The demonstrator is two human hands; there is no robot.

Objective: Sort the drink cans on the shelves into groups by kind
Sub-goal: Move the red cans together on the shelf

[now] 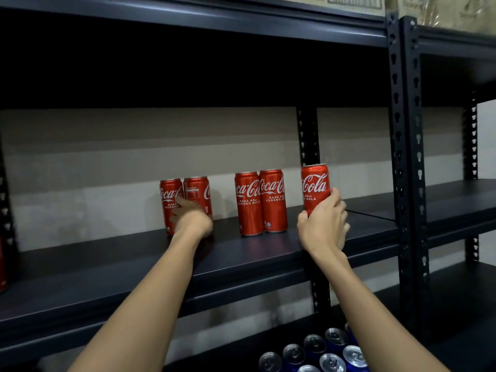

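Middle shelf (112,275), dark metal rack: four upright red cola cans in two touching pairs, the left pair (185,202) and the centre pair (261,202), well apart from each other. Left hand (192,220) reaches the left pair, fingers against their fronts, grip unclear; right hand (323,224) curls round the lower part of a fifth red can (315,186), upright, right of the centre pair. Lower shelf: cluster of blue cans (316,353), silver tops showing.
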